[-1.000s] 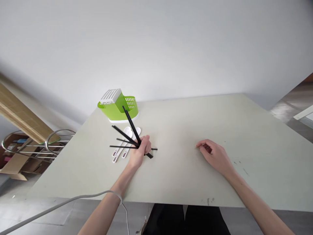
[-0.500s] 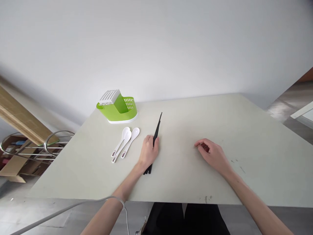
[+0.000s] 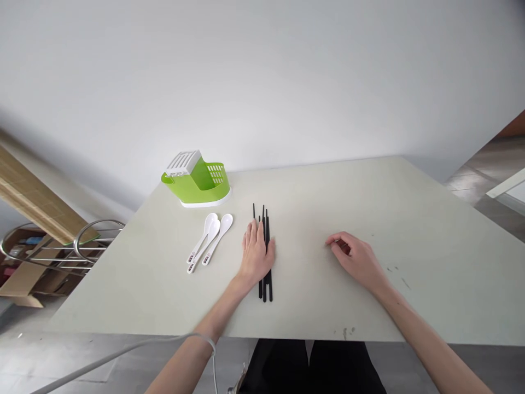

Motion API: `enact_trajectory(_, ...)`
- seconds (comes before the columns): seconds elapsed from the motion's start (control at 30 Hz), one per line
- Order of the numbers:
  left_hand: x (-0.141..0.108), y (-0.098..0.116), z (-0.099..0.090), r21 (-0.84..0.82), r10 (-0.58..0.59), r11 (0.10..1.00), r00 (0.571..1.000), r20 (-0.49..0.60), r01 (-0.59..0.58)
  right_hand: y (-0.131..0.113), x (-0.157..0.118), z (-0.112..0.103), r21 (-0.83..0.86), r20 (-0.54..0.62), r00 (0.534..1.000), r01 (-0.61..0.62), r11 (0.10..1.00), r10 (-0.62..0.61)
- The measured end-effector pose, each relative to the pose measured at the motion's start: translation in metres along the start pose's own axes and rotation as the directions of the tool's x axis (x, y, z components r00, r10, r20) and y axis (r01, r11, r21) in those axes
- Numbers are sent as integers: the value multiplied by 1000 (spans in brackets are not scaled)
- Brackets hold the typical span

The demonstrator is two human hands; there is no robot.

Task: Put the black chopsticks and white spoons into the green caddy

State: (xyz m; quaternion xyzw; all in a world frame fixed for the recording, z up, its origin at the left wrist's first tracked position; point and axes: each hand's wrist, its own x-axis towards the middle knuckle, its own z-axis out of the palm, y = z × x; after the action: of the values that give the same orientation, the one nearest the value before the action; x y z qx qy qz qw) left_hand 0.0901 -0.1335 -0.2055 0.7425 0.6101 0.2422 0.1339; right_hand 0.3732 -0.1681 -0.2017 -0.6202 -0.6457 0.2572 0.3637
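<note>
My left hand (image 3: 255, 254) lies over several black chopsticks (image 3: 269, 284) on the table. Its fingers are stretched out flat and partly cover them, with the thin tips showing beyond the fingers and the thick ends below the palm. Just left of that hand are three white spoons (image 3: 210, 241) with dark printing on their handles; two overlap. My right hand (image 3: 356, 261) rests apart from everything on the right part of the table, fingers loosely curled, nothing visible in it.
A green and white cutlery holder (image 3: 203, 189) stands at the back left of the pale table (image 3: 311, 306), near the wall. A grey cable (image 3: 135, 345) crosses my left forearm. Left of the table are a metal rack (image 3: 94, 246) and a cardboard box (image 3: 24, 279).
My left hand has loosened from around the chopsticks and flattened over them. The bundle has spread and lies straighter, a little nearer to me. The right hand has not moved.
</note>
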Motion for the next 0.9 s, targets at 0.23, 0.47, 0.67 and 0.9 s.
enact_trajectory(0.23,3,-23,-69,74,157,987,955,-251,-143,0,-1,0,2,3,1000,-25,1000,25)
enact_trajectory(0.47,-3,-79,-109,279,-47,954,973,-225,110,2,-2,0,0,11,1000,3,1000,-3)
enact_trajectory(0.67,-12,-93,-114,395,-242,864,945,-220,314,3,-2,1,-11,2,1000,-12,1000,12)
enact_trajectory(0.9,-5,-85,-120,569,-256,787,965,-54,240,0,-3,0,-13,3,999,-41,999,41)
